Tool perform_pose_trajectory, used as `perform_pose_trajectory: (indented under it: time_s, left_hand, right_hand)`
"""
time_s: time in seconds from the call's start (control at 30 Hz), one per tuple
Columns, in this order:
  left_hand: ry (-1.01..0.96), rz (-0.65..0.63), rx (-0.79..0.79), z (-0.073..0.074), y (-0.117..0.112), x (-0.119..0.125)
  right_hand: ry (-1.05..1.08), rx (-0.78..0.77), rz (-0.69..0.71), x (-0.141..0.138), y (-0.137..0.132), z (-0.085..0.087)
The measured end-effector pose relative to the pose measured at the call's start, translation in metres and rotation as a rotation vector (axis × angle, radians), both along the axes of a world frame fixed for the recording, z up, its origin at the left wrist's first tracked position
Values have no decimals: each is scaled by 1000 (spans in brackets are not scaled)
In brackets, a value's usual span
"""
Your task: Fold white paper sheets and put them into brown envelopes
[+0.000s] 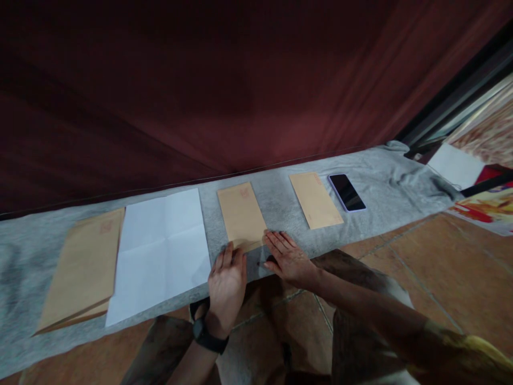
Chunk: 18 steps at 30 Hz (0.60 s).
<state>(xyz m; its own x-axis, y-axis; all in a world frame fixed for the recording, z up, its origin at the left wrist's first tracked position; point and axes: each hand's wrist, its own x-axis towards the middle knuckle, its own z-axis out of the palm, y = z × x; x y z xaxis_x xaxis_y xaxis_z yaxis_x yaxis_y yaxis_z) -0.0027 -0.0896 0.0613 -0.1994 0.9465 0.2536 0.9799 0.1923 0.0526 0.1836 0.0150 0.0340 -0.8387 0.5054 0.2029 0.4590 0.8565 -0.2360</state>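
A brown paper envelope (pixel 241 209) with a red printed mark lies in the middle of the grey cloth (pixel 276 197). The fingers of my left hand (pixel 228 275) reach its near left corner, stretched forward and close together. At the near right corner, the extended fingertips of my right hand (pixel 289 259) touch the envelope, with the thumb set apart. Both hands look open, laid against the near edge rather than closed round it. Left of this envelope lies a white paper sheet (pixel 162 251) with fold creases. To the right is another brown envelope (pixel 316 200).
A stack of larger brown envelopes (pixel 86 264) lies at the left, partly under the sheet. A phone (pixel 347 192) lies right of the right-hand envelope. Dark red fabric (pixel 240 96) rises behind the cloth. Tiled floor (pixel 452 267) shows below, with printed material (pixel 487 206) at the far right.
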Motion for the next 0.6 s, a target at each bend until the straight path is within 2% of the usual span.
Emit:
perform_pose_trajectory:
  time_s: [0.13,0.33,0.6]
  left_hand:
    - [62,-39,-11,2,1,4]
    - [120,-83,-56,0,-4,11]
    - [71,-65,-58,-12,-12,20]
  right_hand:
    - [9,3,23,-5,-2,4]
    - [22,-15,194,-17,-16,5]
    - [31,-69,190,-21,-20,6]
